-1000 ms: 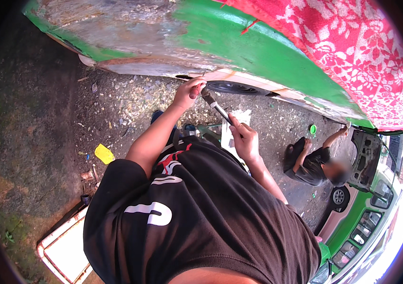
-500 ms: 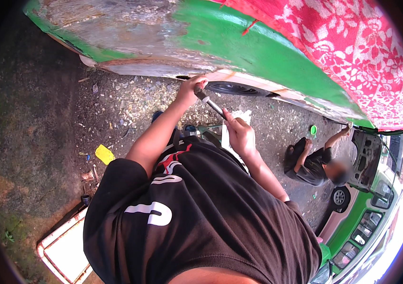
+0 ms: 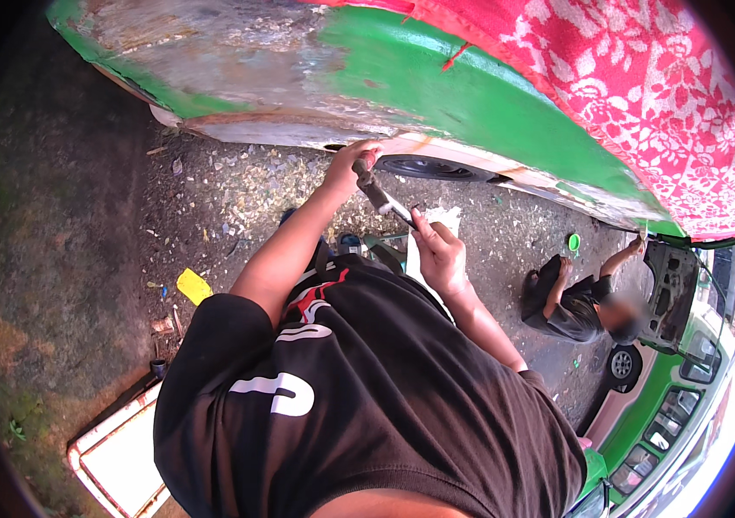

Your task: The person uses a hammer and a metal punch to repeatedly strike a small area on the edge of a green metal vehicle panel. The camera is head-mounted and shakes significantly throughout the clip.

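Note:
My right hand [image 3: 442,256] is wrapped round the handle of a hammer [image 3: 374,192]. The hammer's head is raised toward my left hand [image 3: 348,169], right beside its fingers. My left hand is closed at the lower edge of a green and bare-patched vehicle body [image 3: 437,82], next to the wheel arch. A bit of red shows at its fingertips, but I cannot make out what they hold. A dark tyre [image 3: 437,167] shows under the body edge, just right of that hand.
A red and white floral cloth [image 3: 627,95] covers the vehicle's upper part. At right, a person [image 3: 570,306] crouches by an open door of another green vehicle [image 3: 644,432]. A yellow piece [image 3: 193,286] and scattered chips lie on the ground. A white panel [image 3: 121,449] lies lower left.
The hammer has turned a little in my right hand, its head now at a different angle and near my left hand. My left hand stays at the body edge.

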Motion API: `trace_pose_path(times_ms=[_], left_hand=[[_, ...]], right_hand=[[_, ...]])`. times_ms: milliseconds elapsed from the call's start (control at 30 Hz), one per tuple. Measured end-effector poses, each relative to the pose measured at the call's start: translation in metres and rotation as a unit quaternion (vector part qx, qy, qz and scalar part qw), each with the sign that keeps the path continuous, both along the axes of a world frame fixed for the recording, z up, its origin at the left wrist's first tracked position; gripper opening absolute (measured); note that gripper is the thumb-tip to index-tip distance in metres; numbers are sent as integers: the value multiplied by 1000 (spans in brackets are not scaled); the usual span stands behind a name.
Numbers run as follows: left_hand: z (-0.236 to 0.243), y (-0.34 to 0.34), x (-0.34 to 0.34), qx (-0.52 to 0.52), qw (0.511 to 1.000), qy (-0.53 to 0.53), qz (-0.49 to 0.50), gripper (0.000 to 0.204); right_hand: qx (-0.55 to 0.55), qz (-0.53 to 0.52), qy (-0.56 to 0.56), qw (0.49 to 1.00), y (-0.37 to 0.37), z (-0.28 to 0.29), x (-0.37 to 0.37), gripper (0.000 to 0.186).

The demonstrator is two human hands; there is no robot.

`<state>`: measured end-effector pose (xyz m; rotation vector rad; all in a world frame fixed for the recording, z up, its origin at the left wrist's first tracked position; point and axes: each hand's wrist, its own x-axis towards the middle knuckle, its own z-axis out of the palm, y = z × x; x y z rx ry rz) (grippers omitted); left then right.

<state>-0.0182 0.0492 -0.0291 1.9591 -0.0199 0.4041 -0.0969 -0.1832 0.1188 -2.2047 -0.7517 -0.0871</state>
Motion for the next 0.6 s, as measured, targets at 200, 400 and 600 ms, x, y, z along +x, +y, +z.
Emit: trace_pose_path(times_ms=[200,400,600], left_hand=[[-21,6,3,-78,996,37,-37,22],[8,3,-1,19,997,61,-32,25],[7,2,3,15,999,50,-2,19]], right_hand=[[3,-27,30,999,0,2,2,42],[-29,-51,38,998,-4,0,9,43],[11,-20,16,1000,-12,3,9,40]])
